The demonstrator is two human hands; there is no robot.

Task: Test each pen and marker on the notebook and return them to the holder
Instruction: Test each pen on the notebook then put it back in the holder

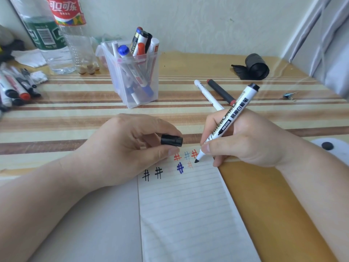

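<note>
One white marker [238,109], blk tip, cap [171,140] off, rt hand [255,144].

holder [120,76]: clear glossy plastic | notebook [185,205]: matt lined paper | table [188,67]: glossy wood

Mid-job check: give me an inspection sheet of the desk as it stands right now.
Surface: glossy striped table.
Job's things: open notebook with black, red and blue test marks; clear holder full of markers; white marker and dark marker loose on the table.
Clutter: bottles, marker pile at left, black roll, binder clip.
Hands: left hand pinches black cap; right hand grips uncapped marker, tip at the page.
Cables: nothing seen.
Surroundings: pale wall behind.
</note>
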